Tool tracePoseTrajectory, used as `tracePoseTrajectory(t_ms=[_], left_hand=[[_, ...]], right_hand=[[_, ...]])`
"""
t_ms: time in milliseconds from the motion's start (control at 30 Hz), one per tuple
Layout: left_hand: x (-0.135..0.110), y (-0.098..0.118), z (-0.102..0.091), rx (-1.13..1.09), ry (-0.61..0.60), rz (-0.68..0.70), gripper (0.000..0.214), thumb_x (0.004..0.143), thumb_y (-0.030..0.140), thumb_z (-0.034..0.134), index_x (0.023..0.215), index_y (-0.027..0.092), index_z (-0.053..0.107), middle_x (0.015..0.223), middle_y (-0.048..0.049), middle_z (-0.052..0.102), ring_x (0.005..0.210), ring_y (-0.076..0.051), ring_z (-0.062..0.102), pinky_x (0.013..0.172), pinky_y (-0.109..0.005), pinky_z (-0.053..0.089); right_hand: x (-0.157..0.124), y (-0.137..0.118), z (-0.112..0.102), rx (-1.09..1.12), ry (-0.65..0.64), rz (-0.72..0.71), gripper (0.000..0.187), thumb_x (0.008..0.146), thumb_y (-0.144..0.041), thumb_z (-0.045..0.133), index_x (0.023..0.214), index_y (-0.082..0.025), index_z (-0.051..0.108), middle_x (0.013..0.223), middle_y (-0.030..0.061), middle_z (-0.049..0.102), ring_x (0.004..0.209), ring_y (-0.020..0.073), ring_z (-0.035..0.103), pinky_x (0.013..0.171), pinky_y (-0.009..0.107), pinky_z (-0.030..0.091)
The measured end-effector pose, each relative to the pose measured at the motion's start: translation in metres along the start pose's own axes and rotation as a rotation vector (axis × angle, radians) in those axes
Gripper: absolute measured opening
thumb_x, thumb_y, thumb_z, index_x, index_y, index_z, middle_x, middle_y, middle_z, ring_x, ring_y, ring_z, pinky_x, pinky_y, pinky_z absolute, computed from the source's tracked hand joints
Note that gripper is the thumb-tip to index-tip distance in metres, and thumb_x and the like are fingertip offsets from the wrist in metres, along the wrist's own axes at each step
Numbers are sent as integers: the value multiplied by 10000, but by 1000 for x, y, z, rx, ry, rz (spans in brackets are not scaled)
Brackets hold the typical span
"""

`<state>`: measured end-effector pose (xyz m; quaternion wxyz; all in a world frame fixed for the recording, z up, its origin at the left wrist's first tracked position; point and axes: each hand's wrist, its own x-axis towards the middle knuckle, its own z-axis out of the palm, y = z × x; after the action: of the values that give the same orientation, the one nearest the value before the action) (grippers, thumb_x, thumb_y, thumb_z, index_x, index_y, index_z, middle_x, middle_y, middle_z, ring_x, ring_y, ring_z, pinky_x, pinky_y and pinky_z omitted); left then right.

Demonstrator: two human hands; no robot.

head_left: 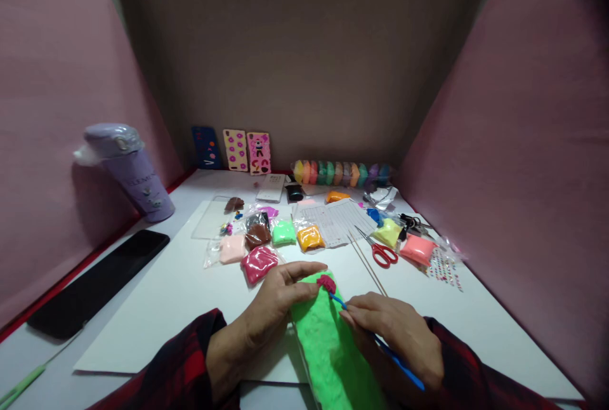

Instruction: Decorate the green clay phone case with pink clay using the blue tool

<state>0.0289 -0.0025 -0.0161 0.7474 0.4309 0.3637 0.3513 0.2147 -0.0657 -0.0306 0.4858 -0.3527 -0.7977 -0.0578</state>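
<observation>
A phone case (328, 346) coated in bright green clay lies tilted between my hands. Near its top edge sits a small dark pink clay piece (327, 284). My left hand (280, 296) is closed around the upper left side of the case, the thumb lying on the green face beside the pink piece. Pinched in my right hand (387, 327) is a thin blue modelling tool (398, 362), its tip touching the lower edge of the pink piece. The right hand's lower fingers are partly hidden behind the case and tool.
Clay packets, including a dark pink one (259, 264) and an orange one (311, 238), lie beyond my hands. Red scissors (384, 255) and wooden sticks (367, 263) are at right. A black phone (99, 283) and purple bottle (136, 175) stand left. Decorated cases (235, 150) lean at the back.
</observation>
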Motion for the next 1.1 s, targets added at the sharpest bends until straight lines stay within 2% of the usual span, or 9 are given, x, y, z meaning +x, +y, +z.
tracePoseTrajectory(t_ms=[267,433,600,900,1100], left_hand=[[6,-4,-5,-3,-34,5,408,633,243,788,1018,127,721,909,-113,725,748,-199,637,713,-312,473],[5,-3,-5,-19,-24,-12,392,636,243,793,1007,135,726,932,-105,724,776,-193,636,740,-302,468],[7,-4,-6,-3,-41,-4,399,648,239,784,1030,142,721,941,-104,721,782,-195,634,743,-307,465],[-3,4,2,28,4,12,417,646,205,765,1047,109,703,992,-131,709,844,-234,642,759,-319,454],[-5,6,5,28,13,2,411,665,191,750,1063,102,694,1027,-140,703,878,-248,643,776,-326,455]], right_hand=[[-2,4,-1,43,-71,32,137,929,-181,504,1007,-192,617,822,47,714,734,159,700,617,259,560],[-2,4,1,60,-44,37,113,916,-178,526,976,-194,620,782,25,705,688,141,692,600,236,555],[-6,4,2,63,-62,98,141,935,-214,499,988,-198,629,809,43,707,713,156,693,618,258,552],[-2,4,1,74,-7,55,126,914,-164,530,987,-199,626,787,34,715,696,135,694,620,223,549],[3,10,-6,41,-157,12,132,887,-141,553,970,-195,639,807,39,732,690,131,713,613,198,567]])
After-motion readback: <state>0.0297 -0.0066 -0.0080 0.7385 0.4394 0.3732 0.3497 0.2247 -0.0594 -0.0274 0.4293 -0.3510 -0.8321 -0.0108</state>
